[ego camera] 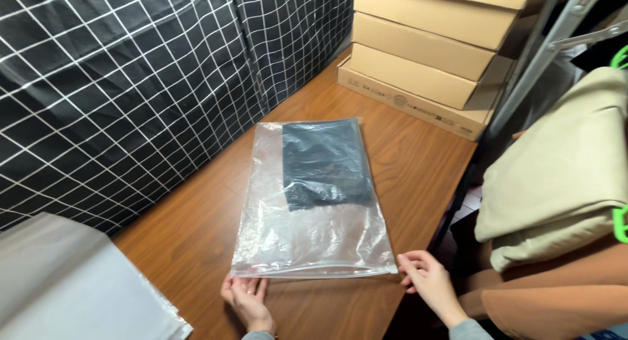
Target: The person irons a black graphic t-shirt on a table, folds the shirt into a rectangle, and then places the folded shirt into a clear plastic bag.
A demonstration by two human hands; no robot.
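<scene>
— Hands first: where are yours?

— Your left hand (248, 303) lies at the near left corner of the clear plastic bag (313, 209), fingers flat and spread on the wooden surface (190, 235), fingertips touching the bag's sealed edge. It is released, gripping nothing.

— And the other one?

— Your right hand (425, 282) is at the near right corner. Its fingertips meet the bag's corner at the edge of the surface. The fingers are loosely curled, but you cannot tell whether they pinch the plastic or only rest against it.

— Where does the bag lie?

— Flat on the surface, lengthwise away from you, roughly in the middle. A dark folded garment (325, 162) sits inside, pushed into the far half; the near half is crinkled, transparent plastic with the wood showing through.

— What's around you?

— On your left, a black cloth with a white grid (124, 85) hangs along the surface's edge. At the near left corner rests a stack of frosted plastic bags (72, 288). At the far end, flat cardboard boxes (425, 59) are piled up. On your right, beyond the surface, beige folded fabric (562, 170) hangs with a green hanger (621, 222) showing.
</scene>
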